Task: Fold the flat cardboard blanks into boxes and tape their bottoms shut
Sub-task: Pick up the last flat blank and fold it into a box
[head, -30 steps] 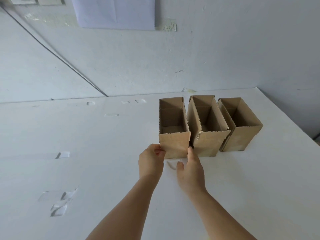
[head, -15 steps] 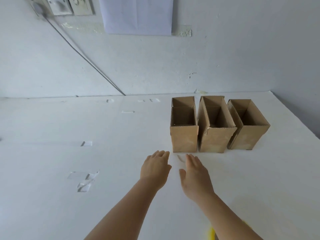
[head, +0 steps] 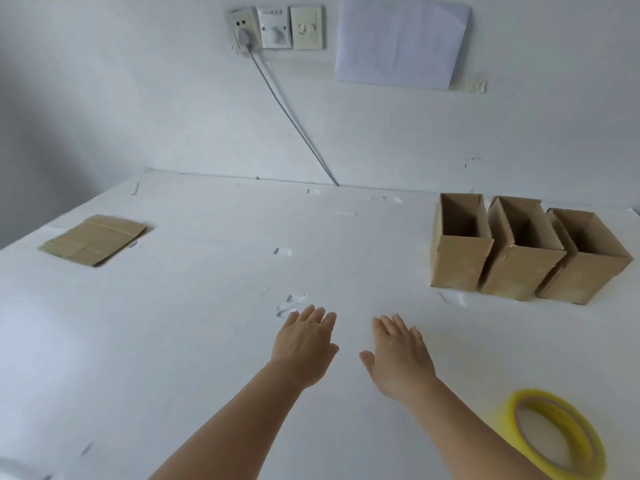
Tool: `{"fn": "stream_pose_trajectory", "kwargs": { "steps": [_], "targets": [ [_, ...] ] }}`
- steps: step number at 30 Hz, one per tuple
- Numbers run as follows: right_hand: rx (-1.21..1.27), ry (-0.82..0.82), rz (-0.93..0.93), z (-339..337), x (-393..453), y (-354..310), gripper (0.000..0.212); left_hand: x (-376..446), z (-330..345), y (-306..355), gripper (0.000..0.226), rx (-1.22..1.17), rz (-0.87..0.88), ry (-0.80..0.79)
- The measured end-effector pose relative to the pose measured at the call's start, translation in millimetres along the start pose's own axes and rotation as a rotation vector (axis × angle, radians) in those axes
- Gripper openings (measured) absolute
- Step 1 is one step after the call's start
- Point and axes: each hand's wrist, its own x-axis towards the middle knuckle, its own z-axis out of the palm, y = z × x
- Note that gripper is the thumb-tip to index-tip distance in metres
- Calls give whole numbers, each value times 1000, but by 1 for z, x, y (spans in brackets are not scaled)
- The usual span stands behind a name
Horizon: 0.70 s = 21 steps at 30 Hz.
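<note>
Three folded brown cardboard boxes stand upright and open-topped in a row at the right: the left box (head: 460,247), the middle box (head: 523,258) and the right box (head: 588,261), touching side by side. A flat cardboard blank (head: 95,239) lies on the white table (head: 207,306) at the far left. A roll of yellow-edged tape (head: 557,438) lies at the lower right, beside my right forearm. My left hand (head: 304,344) and my right hand (head: 401,355) hover over the table's middle with straight fingers, holding nothing, well apart from the boxes.
The wall behind carries sockets and a switch (head: 275,27), a plugged cable (head: 294,123) running down to the table's back edge, and a sheet of paper (head: 401,43). Bits of clear tape (head: 289,304) are stuck on the tabletop.
My hands let go of the left box and drew back toward the table's middle. The view swung left, bringing the flat blank and the tape roll into sight.
</note>
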Motion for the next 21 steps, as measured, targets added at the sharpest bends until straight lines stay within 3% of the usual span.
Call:
{"fn": "stream_pose_trajectory", "kwargs": {
  "steps": [12, 21],
  "targets": [
    [21, 4, -199, 37, -59, -243, 64, -190, -35, -188, 50, -24, -167, 85],
    [0, -23, -374, 61, -71, -373, 66, -281, -49, -289, 53, -42, -338, 144]
  ]
}}
